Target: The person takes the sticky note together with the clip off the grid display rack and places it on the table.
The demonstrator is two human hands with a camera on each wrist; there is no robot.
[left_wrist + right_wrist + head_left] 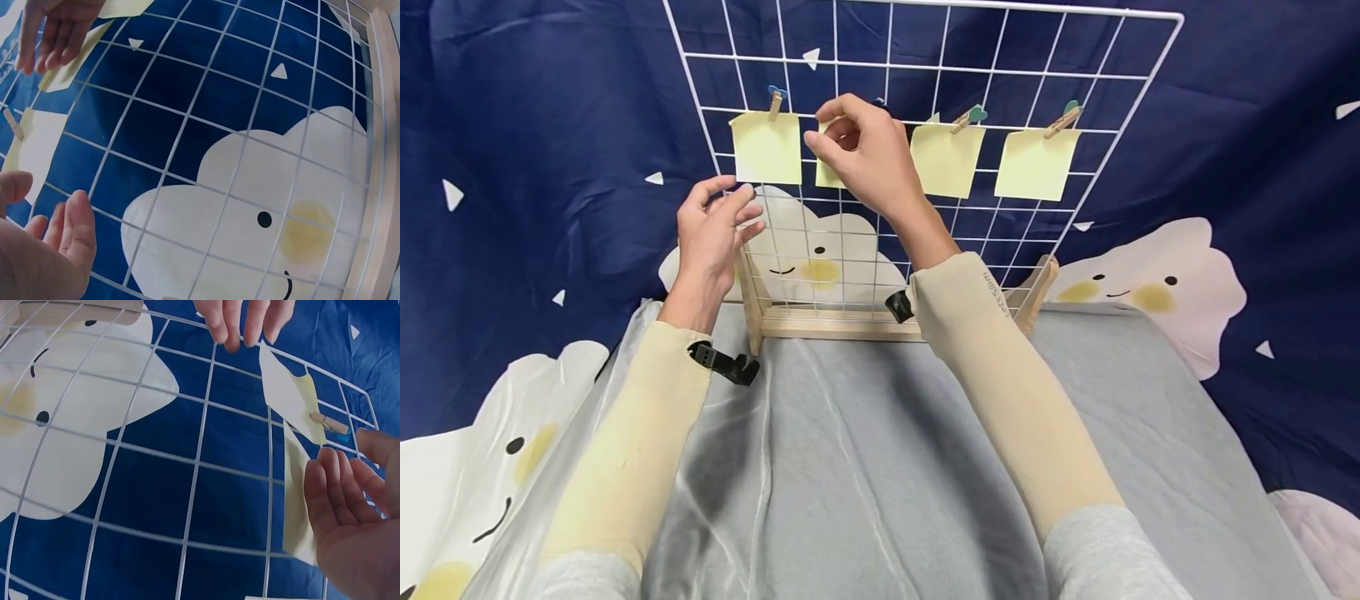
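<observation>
My right hand (880,158) is raised in front of the second yellow sticky note (828,175) on a white wire grid (917,65). Its thumb and fingers are bent but apart, and the right wrist view shows them beside the note (297,494), nothing pinched between them. A dark blue piece (881,103) peeks out behind this hand; how the note is fastened is hidden. Lower left, my left hand (711,229) hovers with loose fingers near the bottom corner of the first sticky note (767,150). A small wooden clothespin (776,104) with a blue heart clips that note.
Two more sticky notes, the third (946,162) and fourth (1037,165), hang to the right under green-heart clothespins (1063,121). The grid stands in a wooden base (835,327) on a grey cloth-covered table (835,467). Behind hangs a navy curtain (550,100) with cloud faces.
</observation>
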